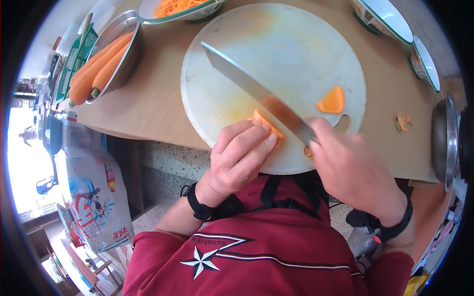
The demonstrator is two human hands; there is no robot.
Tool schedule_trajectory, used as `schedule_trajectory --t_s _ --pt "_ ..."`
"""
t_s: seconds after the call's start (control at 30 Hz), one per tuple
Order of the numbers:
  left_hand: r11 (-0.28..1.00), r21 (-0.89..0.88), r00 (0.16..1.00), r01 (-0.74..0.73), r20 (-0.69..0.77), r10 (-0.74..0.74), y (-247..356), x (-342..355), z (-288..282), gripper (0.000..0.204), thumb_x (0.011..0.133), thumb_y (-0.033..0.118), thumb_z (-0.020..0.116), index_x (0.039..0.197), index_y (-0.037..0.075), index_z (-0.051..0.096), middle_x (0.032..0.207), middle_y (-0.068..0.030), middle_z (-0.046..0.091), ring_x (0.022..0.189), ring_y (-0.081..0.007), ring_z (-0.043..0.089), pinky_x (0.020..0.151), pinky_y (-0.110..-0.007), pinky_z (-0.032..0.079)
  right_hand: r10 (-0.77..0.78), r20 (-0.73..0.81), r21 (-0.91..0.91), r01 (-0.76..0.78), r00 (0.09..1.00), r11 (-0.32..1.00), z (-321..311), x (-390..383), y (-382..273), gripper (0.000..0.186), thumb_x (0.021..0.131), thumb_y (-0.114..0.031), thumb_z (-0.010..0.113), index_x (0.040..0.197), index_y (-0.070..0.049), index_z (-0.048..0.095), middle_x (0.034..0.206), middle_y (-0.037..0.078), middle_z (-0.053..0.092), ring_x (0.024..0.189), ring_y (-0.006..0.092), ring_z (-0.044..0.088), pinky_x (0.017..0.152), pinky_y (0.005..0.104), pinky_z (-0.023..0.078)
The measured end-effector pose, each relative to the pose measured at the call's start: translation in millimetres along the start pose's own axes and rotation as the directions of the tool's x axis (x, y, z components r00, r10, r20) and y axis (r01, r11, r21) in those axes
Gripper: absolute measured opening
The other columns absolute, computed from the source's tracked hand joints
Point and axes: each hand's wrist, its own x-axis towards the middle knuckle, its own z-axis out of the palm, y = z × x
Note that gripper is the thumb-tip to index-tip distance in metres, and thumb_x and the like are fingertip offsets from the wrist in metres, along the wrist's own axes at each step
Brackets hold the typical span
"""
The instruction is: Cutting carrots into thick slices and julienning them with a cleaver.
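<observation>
My left hand (242, 158) presses an orange carrot piece (268, 125) against the round white cutting board (316, 54), near its front edge; the fingers cover much of it. In my right hand (348, 165) is the handle of a large kitchen knife (247, 81), mostly hidden by the fingers. Its long blade slants up and left across the board, just to the right of the carrot piece, and mirrors orange on its side. A cut carrot chunk (332, 100) lies apart at the board's right, above the handle hole.
At the left, a metal bowl (133, 64) holds several long carrots (106, 64), beside a green basket (76, 61). Shredded carrot (175, 6) fills a bowl at the back. More bowls (387, 19) and a metal pan (447, 143) line the right, near small carrot scraps (402, 122).
</observation>
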Motion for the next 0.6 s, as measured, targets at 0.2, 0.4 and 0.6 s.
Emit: schedule_trajectory --t_s 0.2,0.4,0.6 --pt "1.000 -0.005 1.000 -0.005 -0.015 0.005 1 2 1 0.030 0.065 -0.003 0.078 0.093 -0.001 0.068 0.099 -0.0097 0.064 0.087 -0.0261 0.062 0.071 -0.033 0.054 -0.136 -0.144 -0.025 0.134 0.980 0.991 -8 -48 -6 0.027 0.084 0.001 0.056 0.111 0.005 0.052 0.076 0.015 0.057 0.064 0.0332 0.059 0.058 0.0394 0.047" --pt "1.000 0.000 1.000 -0.011 -0.003 0.011 4 4 -2 0.031 0.064 -0.003 0.078 0.093 -0.002 0.068 0.097 -0.0097 0.063 0.087 -0.0262 0.062 0.072 -0.033 0.054 -0.223 -0.127 -0.134 0.206 0.967 0.969 -3 -59 -4 0.039 0.079 0.005 0.057 0.118 0.008 0.052 0.082 0.011 0.059 0.060 0.0226 0.063 0.051 0.0306 0.051" --pt "1.000 -0.007 1.000 0.014 0.022 -0.014 7 8 -5 0.028 0.065 -0.005 0.078 0.091 -0.001 0.067 0.097 -0.0095 0.063 0.086 -0.0261 0.062 0.072 -0.033 0.053 -0.164 -0.070 -0.161 0.151 0.984 0.975 0 -62 -7 0.034 0.083 0.002 0.056 0.116 0.007 0.053 0.085 0.012 0.060 0.062 0.0246 0.062 0.054 0.0341 0.049"
